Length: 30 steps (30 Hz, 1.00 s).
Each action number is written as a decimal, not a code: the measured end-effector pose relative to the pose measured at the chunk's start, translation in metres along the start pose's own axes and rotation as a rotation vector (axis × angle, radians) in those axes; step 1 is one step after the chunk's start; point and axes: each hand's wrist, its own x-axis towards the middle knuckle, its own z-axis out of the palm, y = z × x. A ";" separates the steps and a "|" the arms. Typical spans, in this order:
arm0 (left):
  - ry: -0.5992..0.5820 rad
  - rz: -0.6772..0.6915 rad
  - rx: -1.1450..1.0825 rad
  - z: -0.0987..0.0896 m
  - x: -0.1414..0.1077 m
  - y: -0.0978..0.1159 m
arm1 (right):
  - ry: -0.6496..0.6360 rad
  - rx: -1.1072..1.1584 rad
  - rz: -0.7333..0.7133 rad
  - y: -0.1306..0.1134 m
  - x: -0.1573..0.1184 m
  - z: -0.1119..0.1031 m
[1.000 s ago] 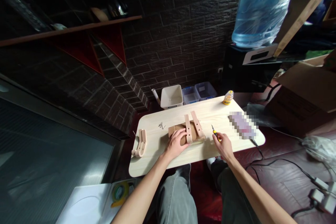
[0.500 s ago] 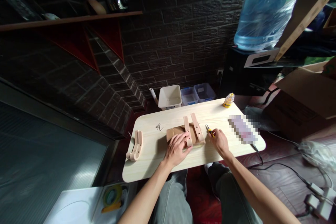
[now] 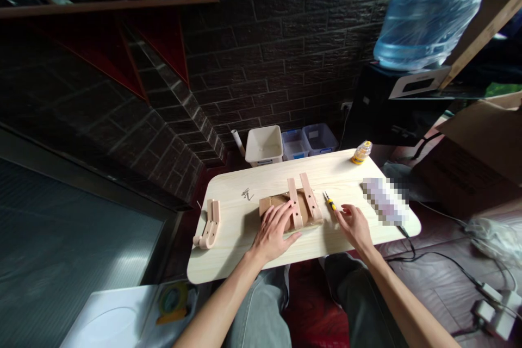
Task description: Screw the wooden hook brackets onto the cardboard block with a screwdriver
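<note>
My left hand [image 3: 275, 230] lies with fingers spread over a small brown cardboard box [image 3: 267, 205], its fingertips against a pale wooden strip with holes [image 3: 297, 212]. A second wooden strip [image 3: 310, 198] rests on the box to the right. Beside the box, a yellow-and-black screwdriver [image 3: 330, 202] lies on the table, tip pointing away from me. My right hand [image 3: 355, 227] is just at its handle end, fingers apart and not wrapped around it. Farther left are curved wooden pieces [image 3: 211, 225] with holes, and a small heap of dark screws [image 3: 246, 194].
The pale wooden table [image 3: 232, 261] also carries a clear bottle with a yellow base [image 3: 361, 153] and a blurred flat object [image 3: 385, 201] with a cable. Plastic bins [image 3: 264, 144] stand behind it. A water dispenser [image 3: 379, 114] is at the back right.
My right hand has let go of the screwdriver and drawn slightly back to the right, its fingers opening. My left hand stays on the box and strip. The view has shifted a little.
</note>
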 end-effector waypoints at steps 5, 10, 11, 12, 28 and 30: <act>-0.003 -0.018 0.006 -0.007 -0.005 -0.014 | 0.036 0.024 -0.011 -0.009 -0.001 0.003; 0.004 -0.058 -0.081 -0.014 -0.015 -0.011 | 0.078 0.075 -0.013 -0.034 -0.014 -0.001; 0.003 -0.066 -0.107 -0.016 -0.017 -0.010 | 0.082 0.089 -0.009 -0.041 -0.020 -0.002; 0.003 -0.075 -0.127 -0.019 -0.018 -0.010 | 0.081 0.105 -0.002 -0.047 -0.027 -0.003; -0.148 -0.461 -0.183 -0.034 0.074 -0.037 | -0.176 0.525 0.392 -0.115 -0.113 0.071; -0.176 -0.499 -0.178 -0.032 0.072 -0.034 | -0.159 0.539 0.349 -0.114 -0.107 0.073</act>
